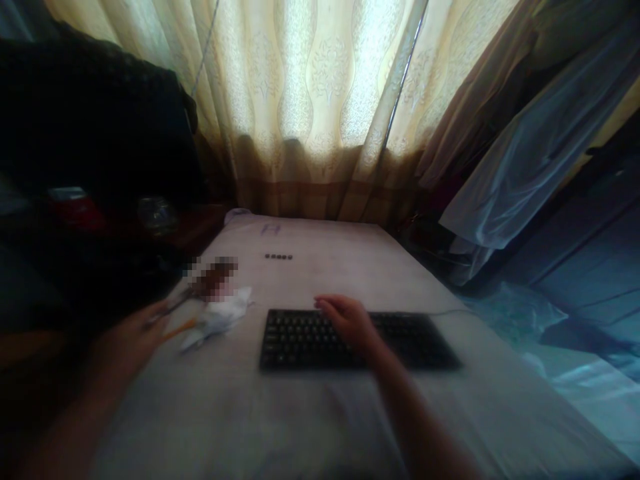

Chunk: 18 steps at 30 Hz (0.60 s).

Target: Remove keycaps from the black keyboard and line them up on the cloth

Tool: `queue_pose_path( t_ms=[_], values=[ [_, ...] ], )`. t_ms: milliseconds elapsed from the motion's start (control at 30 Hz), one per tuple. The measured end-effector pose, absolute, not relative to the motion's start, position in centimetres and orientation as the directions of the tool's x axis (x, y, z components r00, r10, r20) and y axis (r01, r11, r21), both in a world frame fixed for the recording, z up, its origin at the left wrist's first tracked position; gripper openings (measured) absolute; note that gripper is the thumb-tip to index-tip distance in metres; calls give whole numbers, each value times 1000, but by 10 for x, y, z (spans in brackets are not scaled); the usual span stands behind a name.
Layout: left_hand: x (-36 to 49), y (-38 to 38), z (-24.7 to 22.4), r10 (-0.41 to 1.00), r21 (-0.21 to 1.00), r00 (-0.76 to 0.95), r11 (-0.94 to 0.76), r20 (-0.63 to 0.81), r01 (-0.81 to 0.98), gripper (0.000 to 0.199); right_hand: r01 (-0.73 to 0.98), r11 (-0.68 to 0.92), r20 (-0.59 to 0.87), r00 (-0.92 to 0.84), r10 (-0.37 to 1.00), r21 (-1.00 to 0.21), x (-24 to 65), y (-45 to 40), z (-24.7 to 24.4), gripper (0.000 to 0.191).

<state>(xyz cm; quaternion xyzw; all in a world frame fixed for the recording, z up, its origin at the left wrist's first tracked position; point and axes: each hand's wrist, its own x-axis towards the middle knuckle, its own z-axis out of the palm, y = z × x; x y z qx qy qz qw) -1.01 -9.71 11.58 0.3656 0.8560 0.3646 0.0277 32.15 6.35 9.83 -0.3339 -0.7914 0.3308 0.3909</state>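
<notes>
A black keyboard [295, 340] lies on the cloth-covered table [330, 273]. Above its upper edge is my right hand [345, 317], its fingers closed together; what they hold, if anything, is too small to name. My left hand [137, 333], smeared by motion, is at the table's left edge, closed around a thin dark object [177, 301]. Near it are a yellow-orange stick [181, 329] and a crumpled white tissue or cloth [225, 313]. A pixelated patch hides what lies beyond the tissue. Farther back sit several small dark pieces [279, 257] in a row.
A cable [445, 312] runs right from the keyboard. Patterned curtains [325, 100] hang behind the table. A dark covered shape [95, 127], a red item [75, 210] and a clear jar [157, 215] stand left. Hanging clothes [520, 160] and clear plastic [520, 313] are at right.
</notes>
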Motion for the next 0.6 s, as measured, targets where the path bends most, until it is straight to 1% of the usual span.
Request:
queue_pose_path(
  t_ms=[33, 100, 267, 333, 400, 433, 500, 533, 600],
  values=[
    [-16, -105, 115, 619, 544, -760, 576, 198, 610, 37, 276, 549, 409, -432, 804, -789, 329, 64, 95, 26],
    [-21, -117, 111, 638, 431, -750, 636, 173, 640, 39, 287, 528, 426, -348, 835, -800, 343, 63, 88, 26],
    [-14, -124, 89, 737, 273, -663, 616, 131, 739, 42, 349, 497, 485, -127, 865, -795, 369, 62, 77, 28],
    [-12, -123, 81, 760, 244, -635, 595, 141, 766, 43, 397, 487, 507, -62, 860, -778, 378, 65, 74, 29],
    [-11, -123, 77, 777, 255, -609, 563, 162, 786, 44, 453, 486, 523, -50, 851, -747, 385, 71, 73, 31],
    [-11, -123, 76, 780, 264, -601, 551, 174, 791, 44, 511, 491, 529, -82, 845, -705, 389, 74, 72, 32],
    [-11, -124, 77, 776, 298, -601, 538, 189, 788, 42, 654, 509, 512, -210, 833, -559, 393, 81, 72, 32],
    [-11, -125, 79, 771, 345, -605, 523, 198, 779, 40, 712, 517, 484, -280, 829, -474, 393, 85, 73, 32],
    [-9, -124, 83, 748, 508, -622, 453, 231, 733, 34, 772, 537, 412, -391, 823, -340, 392, 93, 77, 32]
  ],
)
